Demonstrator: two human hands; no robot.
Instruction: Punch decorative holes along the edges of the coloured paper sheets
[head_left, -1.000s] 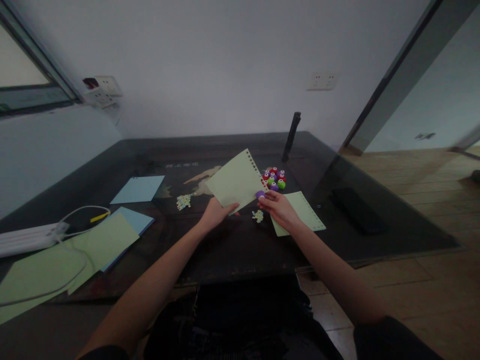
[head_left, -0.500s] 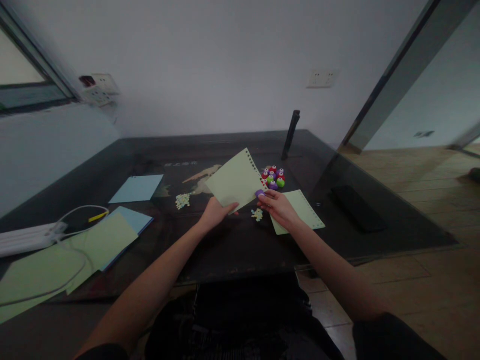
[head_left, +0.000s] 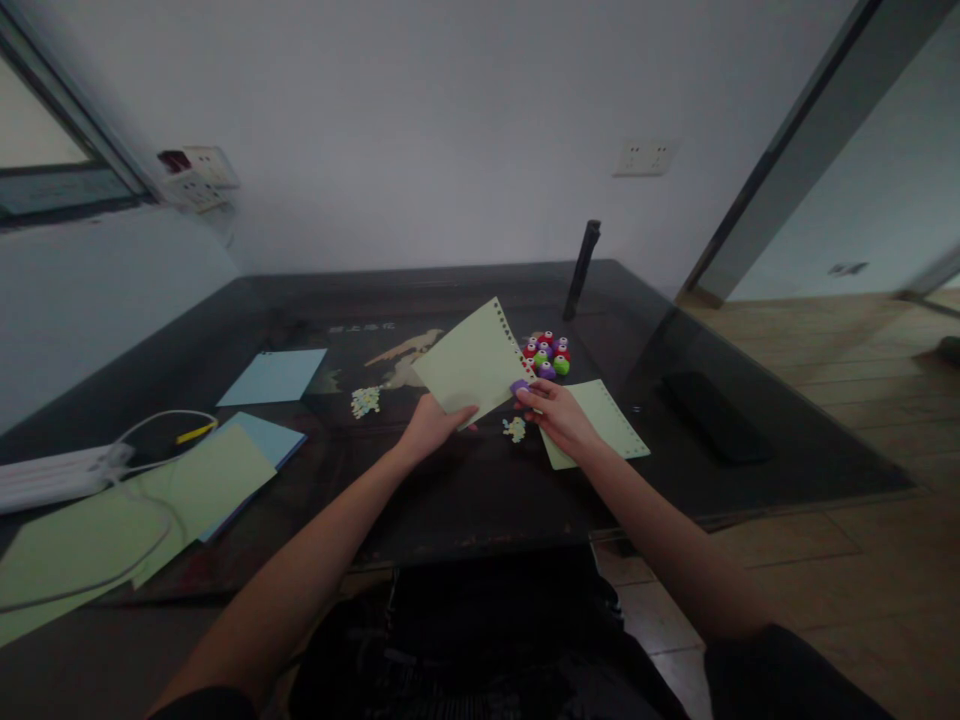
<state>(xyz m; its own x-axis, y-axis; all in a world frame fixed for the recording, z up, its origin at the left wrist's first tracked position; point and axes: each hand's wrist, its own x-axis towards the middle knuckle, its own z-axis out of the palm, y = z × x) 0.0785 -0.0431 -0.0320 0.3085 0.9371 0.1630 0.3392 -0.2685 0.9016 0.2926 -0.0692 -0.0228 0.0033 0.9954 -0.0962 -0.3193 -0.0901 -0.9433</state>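
Note:
My left hand (head_left: 437,427) is closed on the lower left corner of a pale green sheet of paper (head_left: 472,358), thumb on top, held tilted above the table. A row of punched holes runs along the sheet's right edge. My right hand (head_left: 555,412) pinches a small purple paper punch (head_left: 520,387) at the lower end of that edge. Below it lies a small heap of paper bits (head_left: 514,429). Another green sheet (head_left: 611,425), also with holes along one edge, lies partly under my right hand. A cluster of red, purple and green punches (head_left: 546,355) sits just beyond.
A second heap of paper bits (head_left: 366,402) lies left of my left hand. Blue paper (head_left: 276,377) and green sheets (head_left: 217,478) are at the left, beside a white power strip (head_left: 56,482) with its cable. A black upright post (head_left: 581,270) and a dark flat object (head_left: 712,417) are at the right.
Almost nothing differs. The sheet and both hands keep their places, with the purple punch still at the lower end of the holed edge.

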